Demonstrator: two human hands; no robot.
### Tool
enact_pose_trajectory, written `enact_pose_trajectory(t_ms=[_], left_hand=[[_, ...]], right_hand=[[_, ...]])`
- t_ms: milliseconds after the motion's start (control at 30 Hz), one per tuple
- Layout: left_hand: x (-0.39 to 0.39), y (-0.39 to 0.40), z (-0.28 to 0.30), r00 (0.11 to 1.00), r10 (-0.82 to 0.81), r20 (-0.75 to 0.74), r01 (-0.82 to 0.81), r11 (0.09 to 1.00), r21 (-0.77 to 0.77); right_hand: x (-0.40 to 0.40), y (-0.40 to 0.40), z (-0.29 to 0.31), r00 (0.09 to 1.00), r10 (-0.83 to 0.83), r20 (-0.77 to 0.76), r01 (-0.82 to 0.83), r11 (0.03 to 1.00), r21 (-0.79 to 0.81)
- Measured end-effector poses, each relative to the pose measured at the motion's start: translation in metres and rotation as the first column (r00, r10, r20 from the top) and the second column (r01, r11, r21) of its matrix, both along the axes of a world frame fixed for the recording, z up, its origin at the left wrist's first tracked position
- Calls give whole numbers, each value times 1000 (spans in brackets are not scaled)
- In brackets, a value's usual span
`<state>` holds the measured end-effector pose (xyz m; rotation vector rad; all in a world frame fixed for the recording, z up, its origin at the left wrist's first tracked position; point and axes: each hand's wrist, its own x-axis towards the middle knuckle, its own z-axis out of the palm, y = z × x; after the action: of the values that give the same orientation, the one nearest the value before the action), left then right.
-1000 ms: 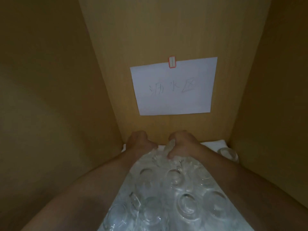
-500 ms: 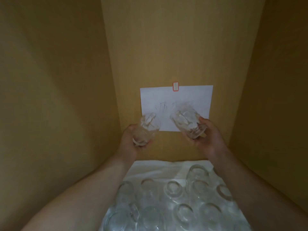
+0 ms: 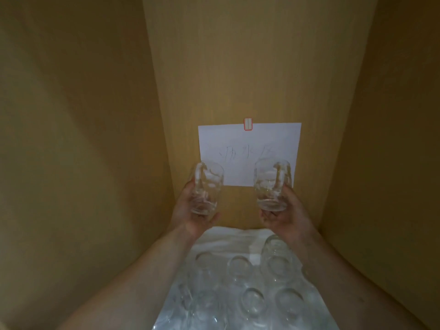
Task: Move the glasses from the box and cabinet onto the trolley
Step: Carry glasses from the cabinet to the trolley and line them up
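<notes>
Both hands are up inside the cabinet (image 3: pixel 250 67), each with a glass. The left hand (image 3: pixel 192 217) has its fingers curled round the base of the left glass (image 3: pixel 206 186), palm facing up, and the glass rises above the palm, tilted with its mouth pointing away toward the back wall. The right hand (image 3: pixel 285 215) grips the right glass (image 3: pixel 272 184) the same way, fingers wrapped round its lower end, the glass standing above the palm and leaning slightly away. The two held glasses sit level with each other, well apart, with a gap of bare wood between them.

Just behind the glasses, on the back panel, hangs a white paper sign (image 3: pixel 250 148) with faint handwriting, fixed by a small red-edged tab (image 3: pixel 247 124) at its top edge. The right glass overlaps the sign's lower right corner; the left glass overlaps its lower left corner.

Below the hands and between the forearms, more glasses (image 3: pixel 238 282) stand in rows on a white cloth (image 3: pixel 228 239) on the shelf floor, mouths up. One taller-looking stack (image 3: pixel 276 256) sits directly under the right wrist.
</notes>
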<state>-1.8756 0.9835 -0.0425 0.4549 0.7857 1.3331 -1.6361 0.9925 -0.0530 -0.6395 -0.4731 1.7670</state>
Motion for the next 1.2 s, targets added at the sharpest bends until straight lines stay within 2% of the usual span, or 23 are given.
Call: enact_pose_trajectory(t_ms=[67,133,167,333,467,567,633,767,833,1033,1200], left_hand=[[1,-5,-1,996,-29,80,31,999,-24],[2,-14,1,977,-86,194,83,996,23],[2,-18,2,977,-96,190,90,995,39],[1,-43,18,989,-110,96,103,992,75],[-8,-63,27,989,-67,-132,73,996,44],[-14,-81,32,984,-85,-157,94,994,52],[-14,-94,36,981,-142,-134,155,984,85],[-13,-118,37,953,-300,42,292,948,126],[-11,-132,35,941,-333,67,323,938,128],[2,-175,25,926,-312,-211,336,938,88],[20,-207,19,885,-329,-329,402,896,187]], right_hand=[[2,-3,1,999,51,1,-51,997,51],[2,-11,4,996,88,28,-91,987,130],[2,-15,6,995,90,40,-95,984,149],[-5,-45,22,993,42,111,-58,987,150],[-9,-72,27,986,-31,164,-6,974,224],[-17,-96,29,988,8,156,-47,967,250],[-21,-113,29,988,-7,155,-33,967,252],[-26,-150,34,986,-86,145,40,956,291],[-27,-171,36,975,-139,175,86,955,283],[-24,-232,25,955,-223,196,164,946,280],[-16,-284,14,926,-285,248,194,922,335]])
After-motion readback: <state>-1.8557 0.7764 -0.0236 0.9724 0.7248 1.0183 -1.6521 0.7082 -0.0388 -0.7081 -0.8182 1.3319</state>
